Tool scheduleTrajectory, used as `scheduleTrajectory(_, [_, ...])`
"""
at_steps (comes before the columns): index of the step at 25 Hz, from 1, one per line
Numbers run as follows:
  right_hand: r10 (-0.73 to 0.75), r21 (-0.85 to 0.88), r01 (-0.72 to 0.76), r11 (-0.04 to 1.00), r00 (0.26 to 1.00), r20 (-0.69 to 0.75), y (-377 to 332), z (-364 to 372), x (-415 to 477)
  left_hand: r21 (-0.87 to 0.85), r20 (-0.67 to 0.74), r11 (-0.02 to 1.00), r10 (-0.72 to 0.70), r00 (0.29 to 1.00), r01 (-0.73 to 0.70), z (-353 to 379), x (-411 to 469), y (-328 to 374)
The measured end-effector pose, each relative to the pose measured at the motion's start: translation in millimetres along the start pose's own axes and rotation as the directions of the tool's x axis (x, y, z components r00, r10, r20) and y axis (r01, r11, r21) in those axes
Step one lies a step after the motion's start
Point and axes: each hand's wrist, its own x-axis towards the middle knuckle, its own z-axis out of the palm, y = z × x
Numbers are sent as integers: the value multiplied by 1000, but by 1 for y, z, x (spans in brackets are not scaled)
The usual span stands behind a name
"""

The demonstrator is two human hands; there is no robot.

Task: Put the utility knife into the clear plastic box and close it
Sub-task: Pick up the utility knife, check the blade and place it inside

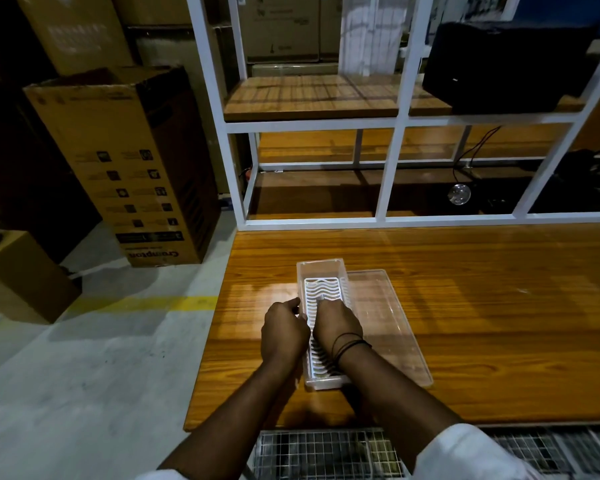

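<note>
head-height view, down onto near hands (pixel 312 329)

My right hand (pixel 338 323) sits inside the box (pixel 321 271) and covers whatever it grips; only a small greyish tip (pixel 321 297) pokes past my fingers, too small for me to call it the knife. I cannot tell whether my left hand (pixel 284 329) touches the box wall or rests beside it. My right forearm hides the box's near middle and part of the lid (pixel 388 323). Both my sleeves are cut off by the bottom edge. The dark bulk (pixel 506 64) on the shelf is too dim to identify.
</note>
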Motion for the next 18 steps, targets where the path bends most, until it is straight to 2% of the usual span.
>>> scheduleTrajectory(3, [-19, 3, 19, 1000, 1000, 22, 2, -3, -2, 25, 11, 1000, 12, 1000, -12, 2, 0, 0])
scheduleTrajectory(6, [-74, 49, 75, 996, 997, -15, 9, -10, -8, 24, 11, 999, 25, 1000, -25, 3, 1, -2])
scheduleTrajectory(9, [-134, 153, 158, 976, 979, -156, 25, -20, -12, 77, 9, 995, 56, 998, -57, 3, 1, -4])
scheduleTrajectory(11, [-109, 198, 165, 966, 958, -265, 41, -27, -11, 207, 9, 971, 121, 993, -120, 6, -1, -3])
scheduleTrajectory(14, [47, 167, 5, 986, 951, -305, 72, -35, -6, 368, 51, 886, 285, 957, -283, 14, -8, 3])
scheduleTrajectory(18, [361, 113, -345, 932, 915, -179, 103, -32, -5, 377, 185, 800, 428, 884, -466, 32, -18, 16])
